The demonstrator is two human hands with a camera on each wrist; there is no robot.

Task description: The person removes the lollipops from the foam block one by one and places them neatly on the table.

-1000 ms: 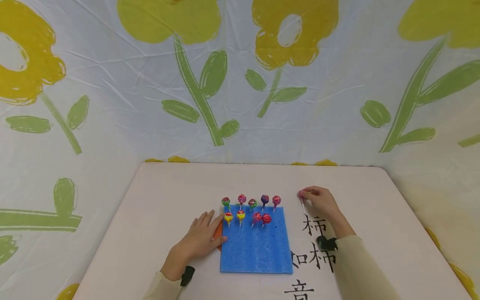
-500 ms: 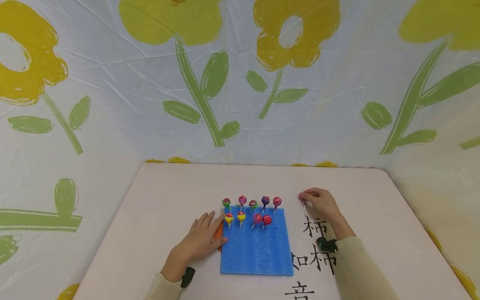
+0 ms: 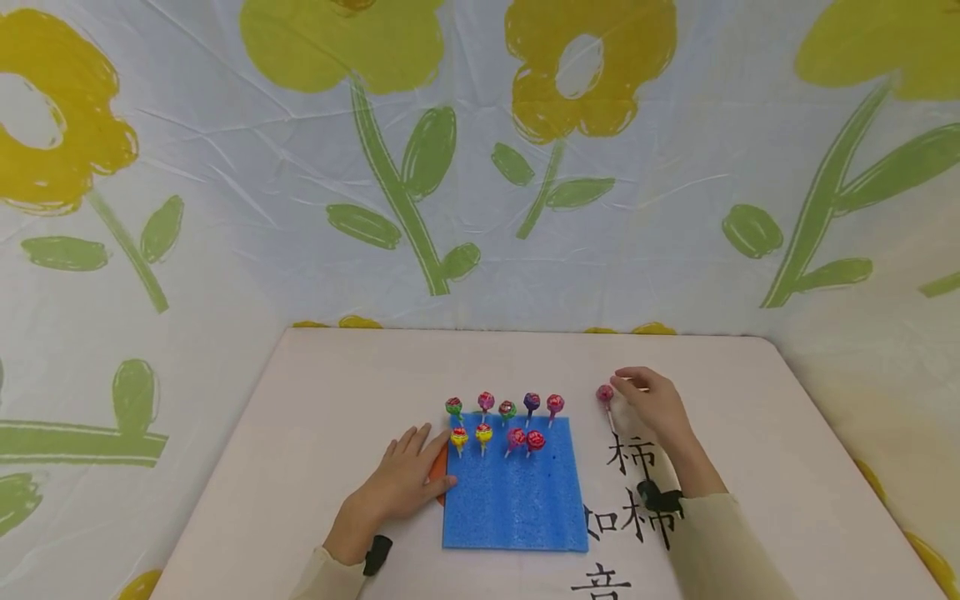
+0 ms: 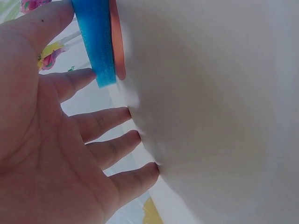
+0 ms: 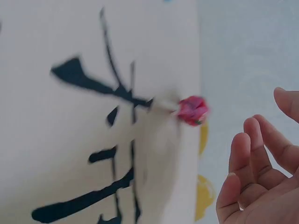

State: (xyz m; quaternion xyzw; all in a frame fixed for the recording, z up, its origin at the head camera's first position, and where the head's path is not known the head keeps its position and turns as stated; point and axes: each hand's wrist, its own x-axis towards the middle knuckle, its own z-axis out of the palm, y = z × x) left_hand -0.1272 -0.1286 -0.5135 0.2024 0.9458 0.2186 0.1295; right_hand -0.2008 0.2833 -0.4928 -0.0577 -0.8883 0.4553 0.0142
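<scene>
In the head view a blue foam board (image 3: 517, 508) carries several wrapped lollipops standing upright in two rows near its far edge, including a purple one (image 3: 532, 403) and a yellow one (image 3: 459, 437). At the board's left edge my left hand (image 3: 401, 479) lies with fingers spread, its thumb and index finger touching the side. A single pink lollipop (image 3: 605, 392) lies on the table right of the board, its white stick pointing toward me. My right hand (image 3: 652, 404) hovers just right of that lollipop, thumb and fingers apart and holding nothing. The right wrist view shows a gap between the fingers (image 5: 240, 154) and the candy.
An orange piece (image 4: 117, 46) sits under the board's left side. Large black characters (image 3: 630, 454) are printed on the white table (image 3: 352, 375) to the right. A flower-patterned cloth (image 3: 285, 208) hangs behind and at both sides.
My right hand has let go of the pink lollipop and drawn slightly to the right, leaving it on the table. My left hand has stayed at the board's edge.
</scene>
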